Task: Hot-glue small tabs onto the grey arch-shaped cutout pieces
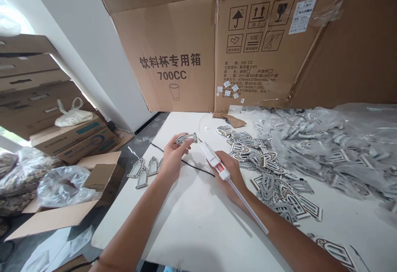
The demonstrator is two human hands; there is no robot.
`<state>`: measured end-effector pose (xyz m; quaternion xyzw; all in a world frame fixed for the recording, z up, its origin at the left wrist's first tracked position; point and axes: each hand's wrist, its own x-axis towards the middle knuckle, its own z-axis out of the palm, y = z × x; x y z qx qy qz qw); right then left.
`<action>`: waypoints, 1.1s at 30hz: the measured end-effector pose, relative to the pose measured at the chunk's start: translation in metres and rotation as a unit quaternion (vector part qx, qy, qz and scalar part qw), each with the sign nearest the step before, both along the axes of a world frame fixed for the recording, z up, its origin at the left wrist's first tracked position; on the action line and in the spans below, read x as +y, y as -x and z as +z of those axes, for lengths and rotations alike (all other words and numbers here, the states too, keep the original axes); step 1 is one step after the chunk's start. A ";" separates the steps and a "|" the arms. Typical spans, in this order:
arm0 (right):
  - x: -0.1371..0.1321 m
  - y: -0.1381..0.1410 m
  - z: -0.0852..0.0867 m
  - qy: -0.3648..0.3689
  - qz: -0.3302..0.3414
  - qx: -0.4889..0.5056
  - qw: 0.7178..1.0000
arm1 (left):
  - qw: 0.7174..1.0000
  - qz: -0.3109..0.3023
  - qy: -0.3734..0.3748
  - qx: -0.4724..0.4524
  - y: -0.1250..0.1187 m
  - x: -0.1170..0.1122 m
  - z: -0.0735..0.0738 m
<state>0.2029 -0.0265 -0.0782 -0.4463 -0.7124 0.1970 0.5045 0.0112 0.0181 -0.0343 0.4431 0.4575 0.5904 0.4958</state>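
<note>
My left hand [174, 154] pinches a small grey arch-shaped piece [187, 138] above the white table. In my right hand [228, 168] is a white glue gun [210, 155] with a red part on its body. Its nozzle points up and left, close to the right end of the piece; whether they touch I cannot tell. A long translucent glue stick [248, 208] sticks out of the gun's back, along my right forearm. Left of my left hand lie several similar grey pieces [142, 176]. A heap of grey and white arch-shaped pieces [273, 168] lies right of my right hand.
Clear plastic bags [328, 139] of more pieces cover the table's right side. A large cardboard box [180, 27] stands behind the table [192, 234]. A black cable [198, 168] crosses the tabletop. An open carton [102, 189] with plastic inside sits on the floor at left.
</note>
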 end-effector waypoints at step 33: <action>0.002 -0.001 -0.009 0.009 -0.010 -0.054 0.998 | 0.996 0.052 -0.056 0.039 -0.009 -0.006 0.003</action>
